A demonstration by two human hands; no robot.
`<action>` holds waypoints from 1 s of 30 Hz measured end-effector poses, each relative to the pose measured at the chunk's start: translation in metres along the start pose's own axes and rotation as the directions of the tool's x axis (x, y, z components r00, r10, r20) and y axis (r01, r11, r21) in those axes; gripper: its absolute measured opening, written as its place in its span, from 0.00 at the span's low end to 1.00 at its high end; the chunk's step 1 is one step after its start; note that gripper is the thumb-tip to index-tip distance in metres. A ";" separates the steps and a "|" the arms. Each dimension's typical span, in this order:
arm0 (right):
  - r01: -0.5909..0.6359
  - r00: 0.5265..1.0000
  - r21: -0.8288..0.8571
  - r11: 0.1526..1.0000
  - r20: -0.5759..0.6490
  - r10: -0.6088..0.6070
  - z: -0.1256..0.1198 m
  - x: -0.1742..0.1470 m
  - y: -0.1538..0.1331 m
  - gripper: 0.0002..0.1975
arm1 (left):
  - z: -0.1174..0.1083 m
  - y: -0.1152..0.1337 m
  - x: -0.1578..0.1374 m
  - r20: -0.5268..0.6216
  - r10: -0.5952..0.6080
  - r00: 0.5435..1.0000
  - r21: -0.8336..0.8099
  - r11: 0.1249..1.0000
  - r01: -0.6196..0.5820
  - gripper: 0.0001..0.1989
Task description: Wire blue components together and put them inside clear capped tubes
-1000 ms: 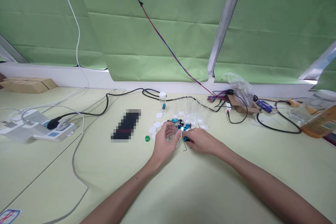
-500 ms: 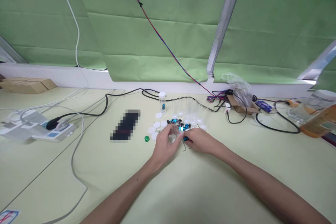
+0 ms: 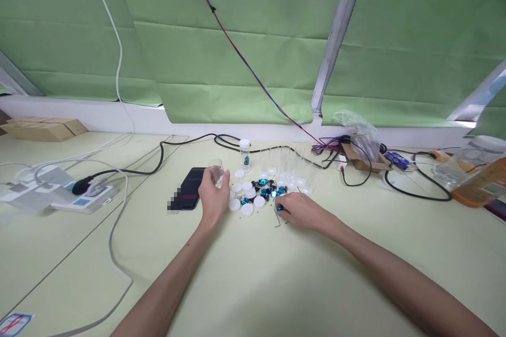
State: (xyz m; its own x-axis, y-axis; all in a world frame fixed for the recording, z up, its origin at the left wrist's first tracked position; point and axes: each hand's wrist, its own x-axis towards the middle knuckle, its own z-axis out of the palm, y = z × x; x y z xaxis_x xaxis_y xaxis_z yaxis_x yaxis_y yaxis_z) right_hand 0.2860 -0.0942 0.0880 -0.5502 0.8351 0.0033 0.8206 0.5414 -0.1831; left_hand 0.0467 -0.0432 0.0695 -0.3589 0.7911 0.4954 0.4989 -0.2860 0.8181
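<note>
My left hand is wrapped round a clear plastic tube, tilted above the edge of the black phone. My right hand pinches a small blue metal part low over the table; its exact kind is hidden by the fingers. Between the hands lie several white round caps and a pile of small blue and black parts. A thin hex key rests beside my right fingertips. Behind the pile stands a capped clear tube with a blue piece inside.
Several clear tubes stand behind the parts. Black cable runs along the back. At the right are an open cardboard box, a circuit module and an orange bottle. A white power strip sits at the left.
My left hand has moved left with the clear tube, from beside my right hand to near the phone, uncovering white caps. The green piece is out of sight now. My right hand has barely moved.
</note>
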 end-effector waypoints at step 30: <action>-0.001 0.964 0.382 0.924 -0.245 0.102 -0.001 0.002 -0.002 0.06 | 0.003 0.029 -0.033 -0.055 0.477 0.877 0.070 0.878 -0.473 0.10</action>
State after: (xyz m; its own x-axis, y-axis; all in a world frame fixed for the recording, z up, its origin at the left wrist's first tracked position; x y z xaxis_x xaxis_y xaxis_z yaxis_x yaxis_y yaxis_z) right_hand 0.2833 -0.0937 0.0895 -0.4085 0.8845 0.2256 0.6998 0.4621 -0.5448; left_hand 0.0753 -0.0758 0.0757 -0.1201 0.5275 0.8410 0.6631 -0.5878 0.4634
